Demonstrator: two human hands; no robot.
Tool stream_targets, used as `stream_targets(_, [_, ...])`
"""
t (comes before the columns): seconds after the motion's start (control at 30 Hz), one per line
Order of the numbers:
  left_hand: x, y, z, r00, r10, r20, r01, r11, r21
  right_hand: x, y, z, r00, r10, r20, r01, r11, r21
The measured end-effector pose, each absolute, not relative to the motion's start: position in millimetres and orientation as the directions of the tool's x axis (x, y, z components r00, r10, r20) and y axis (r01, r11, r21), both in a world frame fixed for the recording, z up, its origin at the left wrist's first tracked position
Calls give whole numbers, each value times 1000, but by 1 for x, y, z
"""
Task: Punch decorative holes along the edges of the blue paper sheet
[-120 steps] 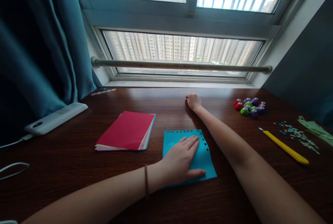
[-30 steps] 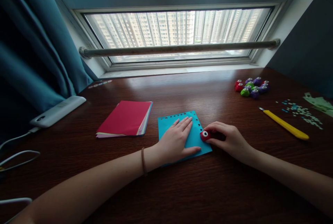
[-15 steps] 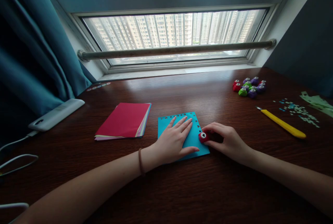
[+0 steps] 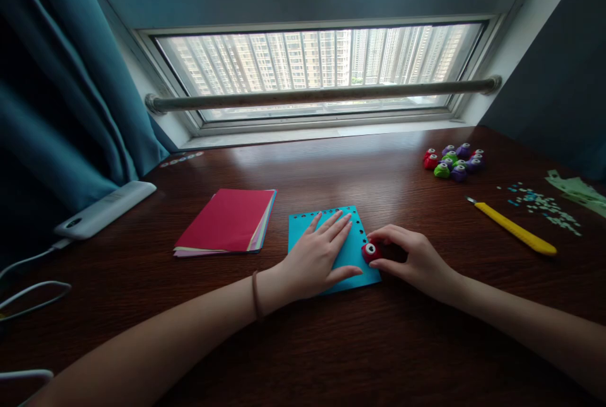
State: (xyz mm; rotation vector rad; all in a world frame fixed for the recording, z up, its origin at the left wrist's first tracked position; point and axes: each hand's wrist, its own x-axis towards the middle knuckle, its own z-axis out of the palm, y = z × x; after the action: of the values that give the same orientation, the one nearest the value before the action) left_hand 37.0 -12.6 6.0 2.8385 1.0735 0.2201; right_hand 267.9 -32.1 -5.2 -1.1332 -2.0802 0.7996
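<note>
Flat on a blue sheet of paper (image 4: 356,260) lies my left hand (image 4: 318,257), its fingers spread and the palm down. Small shaped holes run along the sheet's far edge and down the upper part of its right edge. My right hand (image 4: 409,257) grips a red craft punch (image 4: 370,252) between thumb and fingers. The punch sits at the sheet's right edge, just below the last of the holes. Its white top carries a dark shape. Part of the sheet is hidden beneath my left hand.
A stack of coloured paper (image 4: 227,221) topped with red lies left. Several more craft punches (image 4: 454,161) are grouped at the back right, near a yellow craft knife (image 4: 514,227), punched-out paper bits (image 4: 544,205) and pale green scraps (image 4: 575,186). A white power bank (image 4: 106,208) with a cable lies far left.
The camera view has tilted slightly upward. Both hands, the blue paper and the punch keep almost the same positions relative to each other.
</note>
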Motion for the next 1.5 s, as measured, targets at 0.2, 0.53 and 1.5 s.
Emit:
stream_targets(0.2, [39,-23,17,824,534,187,528,-845,88,270,-34,-11,-350,846,403,481,531,-697])
stream_targets(0.53, [48,-27,9,864,478,158,447,-873,197,265,-49,0,-625,473,621,479,861,-173])
stream_targets(1.5, [54,-25,-2,881,439,175,445,-895,3,235,-63,38,-903,410,130,429,830,356])
